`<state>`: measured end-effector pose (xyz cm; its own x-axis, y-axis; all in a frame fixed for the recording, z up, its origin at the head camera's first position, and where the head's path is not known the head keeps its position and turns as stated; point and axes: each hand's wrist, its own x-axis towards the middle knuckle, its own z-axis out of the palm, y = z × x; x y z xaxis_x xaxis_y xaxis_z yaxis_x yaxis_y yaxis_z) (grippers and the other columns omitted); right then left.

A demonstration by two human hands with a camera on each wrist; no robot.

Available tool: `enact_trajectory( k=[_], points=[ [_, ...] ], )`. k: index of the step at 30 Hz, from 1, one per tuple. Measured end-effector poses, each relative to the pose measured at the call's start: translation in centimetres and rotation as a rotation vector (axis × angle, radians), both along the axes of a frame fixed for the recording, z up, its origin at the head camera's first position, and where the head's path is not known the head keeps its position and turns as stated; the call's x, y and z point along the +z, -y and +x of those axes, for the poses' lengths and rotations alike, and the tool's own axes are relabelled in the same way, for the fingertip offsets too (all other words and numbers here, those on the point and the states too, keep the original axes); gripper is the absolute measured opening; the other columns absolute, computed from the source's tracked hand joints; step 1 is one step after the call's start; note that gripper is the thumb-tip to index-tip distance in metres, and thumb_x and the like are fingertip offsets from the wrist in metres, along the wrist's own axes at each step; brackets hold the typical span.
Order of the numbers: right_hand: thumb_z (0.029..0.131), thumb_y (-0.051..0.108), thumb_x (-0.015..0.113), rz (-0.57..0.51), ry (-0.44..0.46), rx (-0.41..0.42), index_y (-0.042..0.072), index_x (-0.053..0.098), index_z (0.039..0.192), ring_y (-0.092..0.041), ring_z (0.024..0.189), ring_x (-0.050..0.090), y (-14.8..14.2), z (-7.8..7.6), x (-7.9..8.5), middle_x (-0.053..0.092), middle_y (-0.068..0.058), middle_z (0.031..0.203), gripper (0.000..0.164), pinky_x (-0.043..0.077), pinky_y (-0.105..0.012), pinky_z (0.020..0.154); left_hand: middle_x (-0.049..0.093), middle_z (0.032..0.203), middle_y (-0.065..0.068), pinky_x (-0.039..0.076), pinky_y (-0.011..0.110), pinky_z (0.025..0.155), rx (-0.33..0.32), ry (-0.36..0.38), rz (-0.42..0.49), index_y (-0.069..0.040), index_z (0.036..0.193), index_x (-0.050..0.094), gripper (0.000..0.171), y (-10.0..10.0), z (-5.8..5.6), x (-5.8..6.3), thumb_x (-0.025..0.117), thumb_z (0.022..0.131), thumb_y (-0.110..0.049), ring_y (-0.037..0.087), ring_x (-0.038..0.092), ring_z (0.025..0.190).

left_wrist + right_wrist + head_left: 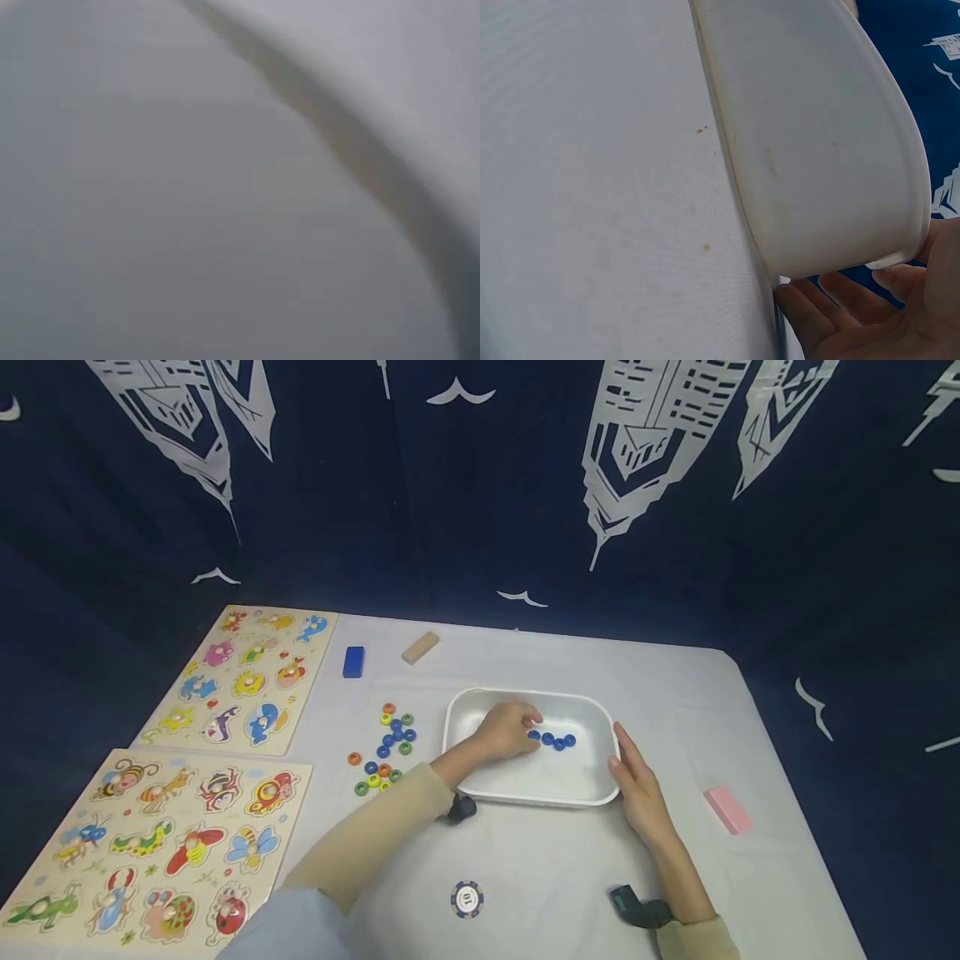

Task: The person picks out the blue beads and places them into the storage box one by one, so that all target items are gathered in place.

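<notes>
While the white tray (570, 781) stands near the middle of the worktop (555, 868), the left hand (508, 729) reaches into it with bent fingers. Its thumb and index finger lie at the left end of a short row of blue beads (548, 738) on the tray floor; whether it pinches a bead cannot be told. The left wrist view is blurred. The right hand (641, 789) grips the tray's right end, thumb at the rim and fingers against the outer wall.

Loose mixed-colour beads (388, 740) lie left of the tray. Two picture boards (223, 668) occupy the worktop's left side, one beyond the other. Toward the far edge lie a blue block (353, 662) and a wooden block (420, 647). A pink block (729, 810) lies near the right edge. A round chip (467, 899) lies on the near part, below the tray.
</notes>
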<state>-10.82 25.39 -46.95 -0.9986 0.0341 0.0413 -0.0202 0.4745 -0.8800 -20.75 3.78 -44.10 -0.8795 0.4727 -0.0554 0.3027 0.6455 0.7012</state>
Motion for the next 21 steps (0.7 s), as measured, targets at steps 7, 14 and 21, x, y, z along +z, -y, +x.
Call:
enact_trajectory(
  k=[7, 14, 21],
  points=[
    [0.095, 0.024, 0.037, -0.019, 0.021, -0.002, 0.018, 0.018, 0.142, -0.031, 0.134, 0.017, 0.9, 0.5, 1.8, 0.017, -0.007, 0.147, 0.051, 0.019, -0.051, 0.105, 0.062, 0.099, 0.000, 0.049, 0.023, 0.071, 0.030, -0.221, 0.240, -0.013, 0.107, 0.062, 0.037, 3.5, 3.4, 4.6, 0.071, 0.072, -0.021, 0.012, 0.059, 0.084],
    [0.095, 0.023, 0.035, 0.001, 0.017, -0.001, 0.011, 0.018, 0.142, -0.033, 0.134, 0.015, 1.9, 1.0, 3.2, 0.016, -0.011, 0.147, 0.051, 0.017, -0.051, 0.106, 0.061, 0.101, -0.004, 0.049, 0.034, 0.080, 0.255, -0.286, 0.390, -0.014, 0.099, 0.066, 0.030, 10.6, 6.5, 4.9, 0.073, 0.070, -0.013, 0.012, 0.055, 0.095],
    [0.095, 0.024, 0.035, 0.013, 0.007, -0.005, 0.011, 0.017, 0.142, -0.033, 0.134, 0.015, 1.7, 0.8, 2.8, 0.016, -0.010, 0.147, 0.051, 0.018, -0.052, 0.105, 0.059, 0.107, 0.002, 0.041, 0.043, 0.088, 0.473, -0.243, 0.405, -0.014, 0.100, 0.065, 0.029, 17.7, 6.9, 1.8, 0.071, 0.072, -0.010, 0.017, 0.050, 0.105]
  ],
)
